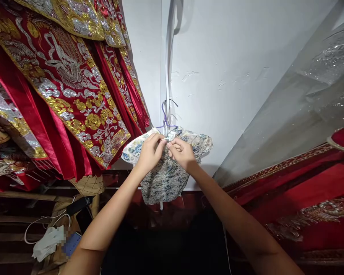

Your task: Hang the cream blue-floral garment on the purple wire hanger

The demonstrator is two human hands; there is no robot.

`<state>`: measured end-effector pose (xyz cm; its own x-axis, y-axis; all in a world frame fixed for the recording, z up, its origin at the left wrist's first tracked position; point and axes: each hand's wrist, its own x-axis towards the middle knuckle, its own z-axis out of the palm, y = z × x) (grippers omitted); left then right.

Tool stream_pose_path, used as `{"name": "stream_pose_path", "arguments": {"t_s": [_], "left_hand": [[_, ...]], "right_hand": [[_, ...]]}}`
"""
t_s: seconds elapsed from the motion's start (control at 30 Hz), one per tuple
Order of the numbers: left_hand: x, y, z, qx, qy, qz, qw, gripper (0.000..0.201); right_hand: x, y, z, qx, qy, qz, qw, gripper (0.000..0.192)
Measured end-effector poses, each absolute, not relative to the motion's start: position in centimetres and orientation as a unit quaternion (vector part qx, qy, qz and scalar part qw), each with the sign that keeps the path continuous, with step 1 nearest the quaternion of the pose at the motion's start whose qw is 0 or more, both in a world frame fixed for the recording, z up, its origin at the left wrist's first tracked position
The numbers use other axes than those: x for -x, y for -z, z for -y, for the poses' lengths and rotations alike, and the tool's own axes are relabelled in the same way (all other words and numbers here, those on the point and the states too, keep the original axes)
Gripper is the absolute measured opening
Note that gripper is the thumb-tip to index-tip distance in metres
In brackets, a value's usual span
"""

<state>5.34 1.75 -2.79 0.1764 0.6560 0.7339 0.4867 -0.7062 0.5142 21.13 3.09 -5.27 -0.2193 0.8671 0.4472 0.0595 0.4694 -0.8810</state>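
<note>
A short-sleeved floral blouse (pixel 164 183), pale with blue and yellowish pattern, hangs on a purple hanger (pixel 164 119) in front of the white wall. At its collar, my left hand (pixel 152 149) pinches the fabric just left of the neck opening. Close beside it, my right hand (pixel 181 151) grips the other side of the collar with thumb and fingers pressed together. The fingertips of both hands nearly meet at the front of the neck. Whatever fastening lies between them is too small to make out.
Red garments (pixel 74 84) with gold and silver embroidery hang at the left. A pale upright pole (pixel 168 57) runs above the hanger. At lower left, a cable, white tissue (pixel 48 242) and blue packet sit on a wooden surface. Red embroidered cloth (pixel 312 214) fills the right.
</note>
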Motion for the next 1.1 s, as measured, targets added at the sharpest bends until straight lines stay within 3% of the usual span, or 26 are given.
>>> {"name": "stream_pose_path", "arguments": {"t_s": [0.13,0.3,0.43,0.57,0.67,0.9,1.0,1.1], "left_hand": [[-4.1,2.1,-2.3,-0.704,-0.593,-0.382,0.084,0.017],[2.9,2.8,-4.7,-0.481,-0.746,-0.437,0.15,0.019],[6.9,8.6,-4.4,-0.346,-0.714,-0.495,0.354,0.024],[4.4,16.5,-1.6,-0.318,-0.671,-0.519,0.424,0.024],[1.3,19.6,0.1,-0.307,-0.651,-0.517,0.464,0.023],[-3.7,14.4,1.6,-0.457,-0.599,-0.403,0.519,0.029],[-5.6,11.5,2.7,-0.602,-0.534,-0.391,0.446,0.027],[-5.8,9.8,3.5,-0.687,-0.506,-0.386,0.35,0.028]], "right_hand": [[-21.0,8.1,-3.6,0.406,-0.401,0.658,0.492,0.021],[-22.3,12.1,-2.8,0.415,-0.459,0.677,0.398,0.025],[-22.6,13.2,-0.5,0.369,-0.539,0.638,0.407,0.026],[-21.9,14.7,1.5,0.378,-0.58,0.592,0.413,0.027],[-22.1,16.0,1.7,0.378,-0.601,0.597,0.373,0.032],[-23.2,15.5,-0.3,0.383,-0.558,0.64,0.363,0.058],[-21.9,14.4,0.6,0.328,-0.64,0.591,0.366,0.072],[-21.3,12.9,1.7,0.276,-0.671,0.583,0.366,0.062]]}}
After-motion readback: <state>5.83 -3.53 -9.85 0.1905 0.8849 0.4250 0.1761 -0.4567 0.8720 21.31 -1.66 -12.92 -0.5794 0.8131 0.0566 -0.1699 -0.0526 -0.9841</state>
